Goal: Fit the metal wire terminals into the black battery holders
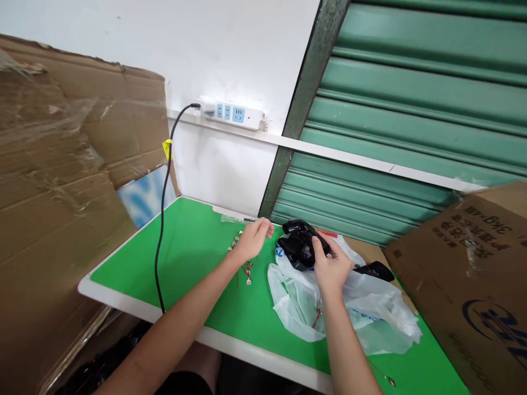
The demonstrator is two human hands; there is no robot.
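My right hand [332, 262] is closed on a black plastic part [323, 243], at the edge of a pile of similar black plastic parts [297, 241]. Under the pile spreads a crumpled white plastic bag [296, 304]. My left hand [256, 237] hovers over the green table mat, left of the pile. Its fingers are curled together, and whatever they may hold is hidden. Beneath and beside that hand lie several small metal pieces with thin red wires [248, 272]. Another black part [375, 270] rests on the bag, right of my right hand.
A black cable [163, 203] runs from a white power strip [234, 114] down across the table's left side. Large cardboard boxes stand at the left [61, 181] and right [473, 263]. A green shutter [411, 99] rises behind the table [135, 274]. A small wired piece [390, 381] lies near the front right.
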